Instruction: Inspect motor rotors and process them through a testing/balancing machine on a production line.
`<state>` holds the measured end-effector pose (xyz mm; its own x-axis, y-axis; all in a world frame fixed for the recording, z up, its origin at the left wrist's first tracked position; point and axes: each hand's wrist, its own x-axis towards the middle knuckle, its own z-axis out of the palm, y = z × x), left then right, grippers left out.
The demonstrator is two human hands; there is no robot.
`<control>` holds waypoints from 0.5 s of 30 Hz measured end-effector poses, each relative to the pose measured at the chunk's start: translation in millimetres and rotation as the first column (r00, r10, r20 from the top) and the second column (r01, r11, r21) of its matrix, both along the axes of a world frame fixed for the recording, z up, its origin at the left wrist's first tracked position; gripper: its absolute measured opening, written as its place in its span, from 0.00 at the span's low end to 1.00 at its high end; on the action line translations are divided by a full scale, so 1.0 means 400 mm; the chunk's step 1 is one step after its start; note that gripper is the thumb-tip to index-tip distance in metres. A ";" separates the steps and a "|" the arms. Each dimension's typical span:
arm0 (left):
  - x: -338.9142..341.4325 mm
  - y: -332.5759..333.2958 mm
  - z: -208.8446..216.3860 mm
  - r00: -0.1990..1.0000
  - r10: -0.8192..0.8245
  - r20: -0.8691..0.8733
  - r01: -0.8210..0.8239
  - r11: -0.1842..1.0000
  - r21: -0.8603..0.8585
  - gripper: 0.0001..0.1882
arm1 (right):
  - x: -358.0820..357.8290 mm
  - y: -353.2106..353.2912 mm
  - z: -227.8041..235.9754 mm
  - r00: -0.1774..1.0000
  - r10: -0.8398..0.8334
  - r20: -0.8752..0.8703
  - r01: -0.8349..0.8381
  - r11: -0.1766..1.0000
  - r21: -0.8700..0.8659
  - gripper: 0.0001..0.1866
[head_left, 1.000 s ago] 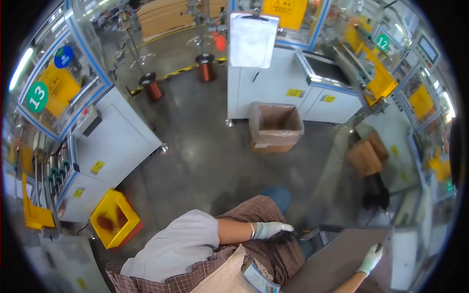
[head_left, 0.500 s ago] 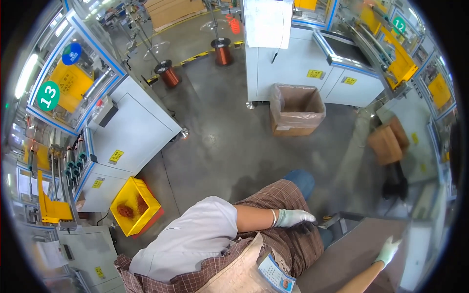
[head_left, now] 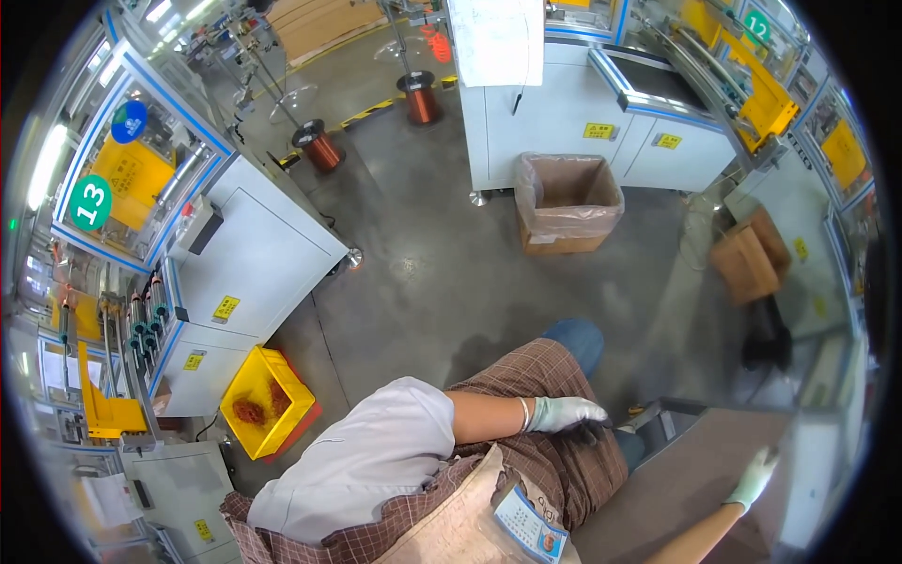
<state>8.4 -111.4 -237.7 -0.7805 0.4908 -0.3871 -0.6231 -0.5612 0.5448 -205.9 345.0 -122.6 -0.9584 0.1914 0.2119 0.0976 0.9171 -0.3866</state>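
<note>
Left hand, in a pale glove, lay on the lap over the checked trousers, fingers stretched out loosely toward the right, tips just at a small dark thing by the knee; too blurred to say what it was or whether the hand gripped it. Right hand, also gloved, reached out low right over the brown board, fingers spread, nothing seen in it; could not tell if it touched the board. The two hands were well apart.

A grey box sat just past the left fingertips, at the board's far edge. A badge card hung at the chest, below the left forearm.

On the floor: an open carton lined with clear plastic stood in front of the white cabinet. A second carton was to the right, blurred. A yellow bin with reddish-brown bits inside sat left of the person, beside another white cabinet. Two copper wire spools stood further back near a yellow-black floor line.
</note>
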 end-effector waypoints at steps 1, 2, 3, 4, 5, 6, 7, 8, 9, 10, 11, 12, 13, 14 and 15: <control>-0.001 0.002 -0.007 1.000 0.005 -0.006 -0.005 1.000 0.016 0.20 | 0.000 0.000 -0.001 1.000 -0.001 -0.003 0.001 1.000 -0.010 0.30; -0.001 0.004 -0.012 1.000 0.003 -0.008 -0.003 1.000 0.012 0.20 | 0.000 0.000 -0.002 1.000 0.005 -0.013 -0.006 0.999 -0.032 0.30; -0.002 0.004 -0.015 1.000 0.000 0.003 0.000 1.000 0.020 0.20 | 0.001 -0.001 -0.002 1.000 -0.005 -0.009 0.005 1.000 -0.021 0.30; -0.002 0.003 -0.018 1.000 -0.004 0.013 0.004 1.000 0.028 0.19 | 0.001 -0.003 -0.002 1.000 0.002 -0.010 -0.003 1.000 -0.020 0.30; -0.002 0.003 -0.019 1.000 -0.008 0.020 0.007 0.999 0.052 0.19 | 0.002 -0.005 0.000 1.000 0.009 -0.012 -0.010 1.000 -0.018 0.30; -0.003 0.003 -0.019 1.000 -0.011 0.021 0.011 0.999 0.037 0.19 | 0.003 -0.007 0.002 1.000 0.020 -0.021 -0.021 0.999 -0.033 0.29; -0.003 0.002 -0.020 1.000 -0.012 0.018 0.011 0.999 0.037 0.19 | 0.004 -0.010 0.004 1.000 0.012 -0.016 -0.013 1.000 -0.016 0.29; -0.002 0.002 -0.020 1.000 -0.011 0.016 0.010 0.999 0.037 0.19 | 0.006 -0.013 0.007 1.000 0.004 -0.011 -0.004 1.000 -0.003 0.29; -0.002 0.001 -0.021 1.000 -0.010 0.011 0.009 0.999 0.045 0.19 | 0.007 -0.016 0.010 1.000 -0.003 -0.008 0.003 1.000 0.009 0.29; -0.002 0.001 -0.023 1.000 -0.012 0.012 0.011 0.999 0.036 0.19 | 0.008 -0.018 0.013 1.000 0.007 -0.014 -0.007 1.000 -0.005 0.29; -0.001 0.001 -0.024 1.000 -0.013 0.007 0.013 0.999 0.039 0.19 | 0.009 -0.020 0.015 1.000 -0.013 -0.005 0.013 1.000 0.020 0.29; -0.001 0.001 -0.026 1.000 -0.015 0.001 0.015 0.999 0.042 0.19 | 0.010 -0.022 0.017 1.000 -0.009 -0.003 0.009 1.000 0.011 0.30; 0.000 0.001 -0.027 1.000 -0.019 -0.009 0.019 0.998 0.057 0.19 | 0.010 -0.023 0.017 1.000 -0.005 -0.001 0.005 1.000 0.001 0.30; 0.001 0.001 -0.028 1.000 -0.021 -0.003 0.022 0.999 0.046 0.19 | 0.011 -0.023 0.017 1.000 0.003 -0.007 -0.003 1.000 -0.010 0.30; 0.001 0.001 -0.028 1.000 -0.020 -0.003 0.020 0.999 0.043 0.19 | 0.011 -0.022 0.015 1.000 -0.006 0.001 0.006 1.000 -0.008 0.30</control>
